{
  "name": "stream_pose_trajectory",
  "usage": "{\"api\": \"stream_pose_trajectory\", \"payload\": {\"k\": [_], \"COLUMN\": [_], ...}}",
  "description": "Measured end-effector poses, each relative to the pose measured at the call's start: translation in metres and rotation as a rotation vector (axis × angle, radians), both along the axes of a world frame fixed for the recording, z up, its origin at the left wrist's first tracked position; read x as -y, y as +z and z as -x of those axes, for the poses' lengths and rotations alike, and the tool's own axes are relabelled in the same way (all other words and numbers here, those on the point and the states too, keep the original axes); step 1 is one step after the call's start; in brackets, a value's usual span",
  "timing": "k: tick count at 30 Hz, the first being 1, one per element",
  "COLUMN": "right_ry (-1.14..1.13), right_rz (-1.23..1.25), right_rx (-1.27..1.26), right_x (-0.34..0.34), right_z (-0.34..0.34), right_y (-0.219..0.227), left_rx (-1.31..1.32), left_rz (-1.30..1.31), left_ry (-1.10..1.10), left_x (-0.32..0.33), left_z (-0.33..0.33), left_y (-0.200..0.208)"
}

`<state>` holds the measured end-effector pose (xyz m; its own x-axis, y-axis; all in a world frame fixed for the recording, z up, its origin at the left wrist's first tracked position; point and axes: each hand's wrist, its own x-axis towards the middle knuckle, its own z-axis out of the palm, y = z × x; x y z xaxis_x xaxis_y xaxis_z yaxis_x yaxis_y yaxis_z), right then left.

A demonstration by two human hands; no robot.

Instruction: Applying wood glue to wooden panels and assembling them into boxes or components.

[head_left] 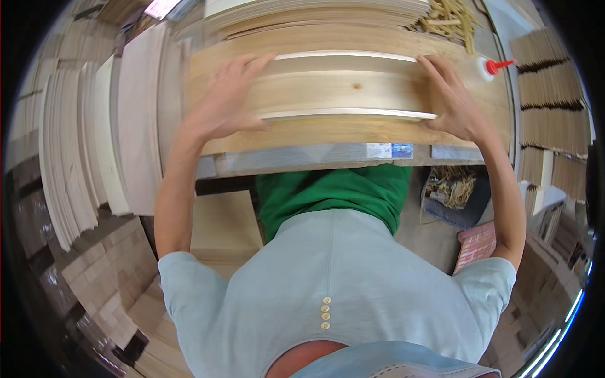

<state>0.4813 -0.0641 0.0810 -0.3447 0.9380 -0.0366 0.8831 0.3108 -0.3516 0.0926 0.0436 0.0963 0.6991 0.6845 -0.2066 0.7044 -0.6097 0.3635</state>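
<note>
A long, shallow wooden box piece (302,97) lies crosswise on the wooden work board (315,133). Its far and near sides stand up as thin boards with pale top edges, and a knot marks the wood between them. My left hand (228,94) spans the left end, thumb at the near side and fingers at the far one. At the opposite end my right hand (455,97) grips both sides in the same way. The hands partly cover both ends, so I cannot tell how those are closed. Just right of my right hand is a white glue bottle (480,68) with a red nozzle.
Stacked thin boards (315,14) rise behind the work board, with wood strips (450,22) beside them. More boards (138,113) stand at the left, and stacked panels (548,82) at the right. A dark bin of shavings (457,192) sits below the bench's right side.
</note>
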Motion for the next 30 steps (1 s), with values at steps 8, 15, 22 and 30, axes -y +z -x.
{"api": "stream_pose_trajectory", "payload": {"k": [8,15,22,30], "right_ry": [-0.512,-0.621,-0.602,-0.673], "right_rz": [0.058,0.087,0.023,0.009], "right_rx": [-0.673,-0.719,-0.760,-0.761], "right_x": [0.037,0.039,0.038,0.047], "right_z": [-0.023,-0.017,-0.019,-0.043], "right_y": [-0.019,-0.033,-0.046,-0.067], "left_rx": [0.984,0.989,1.069,1.101], "left_rz": [0.389,0.529,0.508,0.422], "left_ry": [0.560,0.587,0.535,0.529], "left_x": [0.008,0.013,0.014,0.019], "left_z": [0.055,0.050,0.051,0.055], "left_y": [-0.035,-0.053,-0.060,-0.088]}}
